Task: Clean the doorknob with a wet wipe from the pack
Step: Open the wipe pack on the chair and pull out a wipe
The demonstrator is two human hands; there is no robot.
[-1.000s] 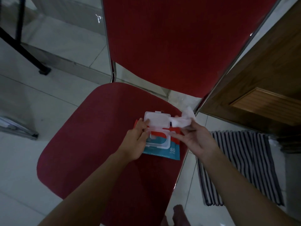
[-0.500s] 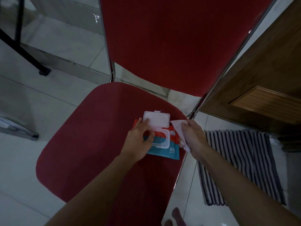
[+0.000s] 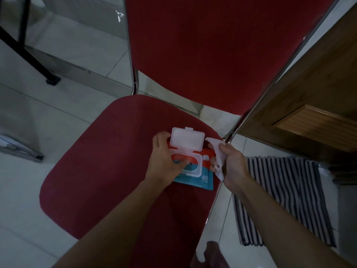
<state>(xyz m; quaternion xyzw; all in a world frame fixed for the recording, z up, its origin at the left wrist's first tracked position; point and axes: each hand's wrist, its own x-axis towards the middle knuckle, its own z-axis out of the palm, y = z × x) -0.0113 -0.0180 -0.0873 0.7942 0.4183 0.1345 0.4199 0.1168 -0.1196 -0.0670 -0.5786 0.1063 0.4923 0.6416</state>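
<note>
The pack (image 3: 195,172) is laid at the right edge of the red chair seat (image 3: 108,171), its white lid (image 3: 187,139) flipped up. It is steadied by the left hand (image 3: 166,161), thumb pressed into the opening. A wet wipe (image 3: 217,155) is gripped in the curled right hand (image 3: 230,165), just beyond the seat's edge. Bare seat is left to the left.

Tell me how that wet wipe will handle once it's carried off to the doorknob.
Likely floppy: the wet wipe droops and folds where the right hand grips it. Probably very light, since a loose tail hangs freely below the fingers. It may cling or bunch, being crumpled already.
</note>
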